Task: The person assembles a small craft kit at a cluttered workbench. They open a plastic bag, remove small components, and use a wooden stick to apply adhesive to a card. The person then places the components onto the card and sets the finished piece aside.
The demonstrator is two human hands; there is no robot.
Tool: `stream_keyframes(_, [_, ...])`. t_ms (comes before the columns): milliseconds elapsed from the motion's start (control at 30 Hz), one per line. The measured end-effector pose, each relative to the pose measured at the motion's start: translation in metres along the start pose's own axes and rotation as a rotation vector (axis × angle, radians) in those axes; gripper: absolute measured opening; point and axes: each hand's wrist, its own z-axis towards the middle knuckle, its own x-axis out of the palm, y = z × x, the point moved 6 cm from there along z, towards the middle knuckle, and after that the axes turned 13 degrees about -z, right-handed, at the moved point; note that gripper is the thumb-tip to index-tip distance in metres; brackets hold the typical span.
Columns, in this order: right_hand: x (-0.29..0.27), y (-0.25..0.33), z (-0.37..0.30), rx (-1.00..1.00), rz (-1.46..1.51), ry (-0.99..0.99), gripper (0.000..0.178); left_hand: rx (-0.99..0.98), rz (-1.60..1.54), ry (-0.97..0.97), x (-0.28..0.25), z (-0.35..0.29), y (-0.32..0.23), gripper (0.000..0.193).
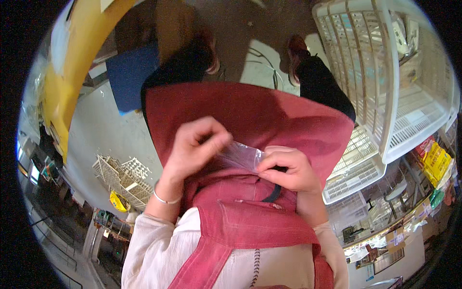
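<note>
A small clear plastic bag [242,155] is stretched between my two hands, above the red apron [231,108] on my lap. My left hand [201,143] is closed in a pinch at the bag's left end, its fingertips slightly blurred. At the other end, my right hand [287,168] pinches the bag's edge between thumb and forefinger. I cannot make out anything inside the bag. A dark strap [273,193] lies on the apron just below my right hand.
White plastic crates [392,106] stand close on my right. A yellow curved surface [72,82] rises at the far left. On the floor to the left lie a blue panel [132,77], a white rack [122,178] and a yellow object [119,201]. Yellow packages [434,163] sit beyond the crates.
</note>
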Motion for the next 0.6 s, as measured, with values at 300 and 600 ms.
stream_keyframes(300, [-0.090, 0.012, -0.097, -0.158, 0.395, -0.811, 0.011, 0.496, 0.477, -0.542, -0.072, 0.014, -0.044, 0.027])
stream_keyframes(600, [-0.102, -0.002, -0.110, -0.248, 0.628, -0.873, 0.018, 0.651, 0.638, -0.518, -0.072, 0.039, -0.047, 0.009])
